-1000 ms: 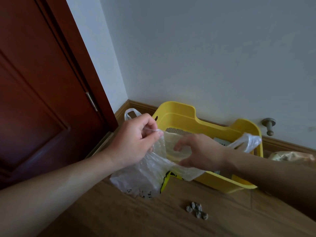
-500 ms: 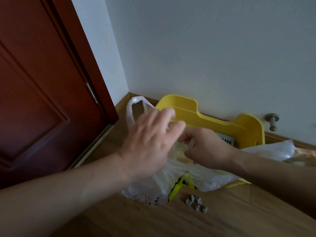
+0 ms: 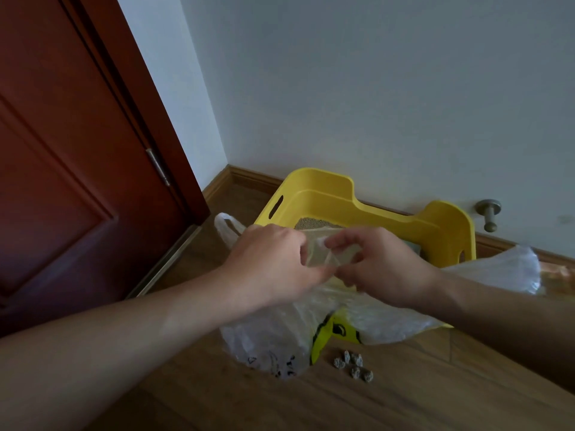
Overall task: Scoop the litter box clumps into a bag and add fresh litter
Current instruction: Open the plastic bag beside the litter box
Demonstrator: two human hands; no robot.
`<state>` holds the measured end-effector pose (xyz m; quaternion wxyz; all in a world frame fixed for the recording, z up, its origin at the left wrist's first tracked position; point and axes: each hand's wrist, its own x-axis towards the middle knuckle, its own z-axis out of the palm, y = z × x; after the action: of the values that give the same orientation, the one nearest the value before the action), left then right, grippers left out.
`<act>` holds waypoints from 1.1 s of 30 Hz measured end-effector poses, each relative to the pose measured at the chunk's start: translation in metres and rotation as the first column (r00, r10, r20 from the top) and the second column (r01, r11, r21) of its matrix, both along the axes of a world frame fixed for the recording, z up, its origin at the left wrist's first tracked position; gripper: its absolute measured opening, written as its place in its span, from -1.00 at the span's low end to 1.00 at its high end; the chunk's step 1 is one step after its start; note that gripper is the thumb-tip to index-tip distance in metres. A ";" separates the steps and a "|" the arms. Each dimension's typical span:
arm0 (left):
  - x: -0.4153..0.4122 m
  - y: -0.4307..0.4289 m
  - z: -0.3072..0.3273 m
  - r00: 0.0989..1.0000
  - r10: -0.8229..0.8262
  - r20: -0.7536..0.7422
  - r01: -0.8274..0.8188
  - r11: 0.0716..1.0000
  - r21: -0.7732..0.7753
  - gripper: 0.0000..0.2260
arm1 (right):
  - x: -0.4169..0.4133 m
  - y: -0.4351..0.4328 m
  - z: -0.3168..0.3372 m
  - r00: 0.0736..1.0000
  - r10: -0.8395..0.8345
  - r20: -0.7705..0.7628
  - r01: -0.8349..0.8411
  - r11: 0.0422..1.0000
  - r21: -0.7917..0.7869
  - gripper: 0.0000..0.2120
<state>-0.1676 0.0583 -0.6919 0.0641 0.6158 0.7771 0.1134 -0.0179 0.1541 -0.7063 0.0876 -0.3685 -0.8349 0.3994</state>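
Note:
A yellow litter box (image 3: pixel 404 220) stands against the wall, with a strip of grey-beige litter (image 3: pixel 311 223) showing at its far left. A thin translucent plastic bag (image 3: pixel 267 340) hangs in front of the box down to the floor. My left hand (image 3: pixel 273 269) and my right hand (image 3: pixel 379 262) meet over the box's near edge, both pinching the bag's upper rim between thumb and fingers. One bag handle (image 3: pixel 225 227) sticks out left of my left hand, the other part (image 3: pixel 510 269) billows to the right. Several grey litter clumps (image 3: pixel 353 365) lie on the floor beside the bag.
A dark red door (image 3: pixel 68 169) stands at the left with its hinge edge near the corner. A metal door stop (image 3: pixel 489 216) juts from the wall right of the box. A crinkled brownish package (image 3: pixel 557 272) shows at the right edge. Wooden floor (image 3: pixel 373 405) spreads in front.
The view has dropped slightly, showing more of the litter box. My hands have drawn close together on the bag's rim, and the bag's right part has spread further to the right.

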 end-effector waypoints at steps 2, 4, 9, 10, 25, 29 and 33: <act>-0.002 -0.001 -0.006 0.998 0.022 0.058 -0.021 1.000 -0.013 -0.63 | 0.002 -0.001 -0.002 1.000 0.004 -0.030 -0.005 0.999 -0.032 -0.62; -0.005 0.000 -0.013 0.984 0.019 0.178 -0.012 0.999 -0.038 -0.72 | 0.004 0.000 -0.003 0.999 0.016 -0.047 -0.017 1.000 -0.023 -0.62; -0.018 -0.004 -0.038 0.890 -0.055 0.453 0.079 0.996 -0.034 -0.84 | 0.017 0.005 0.002 0.994 0.084 0.072 -0.091 0.990 0.106 -0.61; -0.021 -0.006 -0.043 0.883 -0.073 0.463 0.093 0.995 -0.020 -0.83 | 0.019 0.006 0.002 0.991 0.082 0.107 -0.096 0.986 0.137 -0.61; -0.013 -0.017 -0.079 0.807 0.061 0.588 -0.032 0.998 -0.059 -0.82 | 0.042 -0.010 -0.036 0.837 0.240 0.492 -0.422 0.856 0.300 -0.24; -0.010 -0.015 -0.087 0.938 0.028 0.346 0.000 0.997 -0.081 -0.79 | 0.046 -0.011 -0.047 0.822 0.277 0.498 -0.453 0.849 0.274 -0.10; -0.011 -0.021 -0.095 0.976 -0.065 0.207 0.114 0.966 -0.233 -0.53 | 0.051 -0.008 -0.052 0.787 0.264 0.557 -0.466 0.847 0.256 0.06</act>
<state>-0.1786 0.0368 -0.7867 0.2212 0.6237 0.7460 0.0748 0.0328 0.1460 -0.7579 -0.1430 -0.2630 -0.9453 0.1292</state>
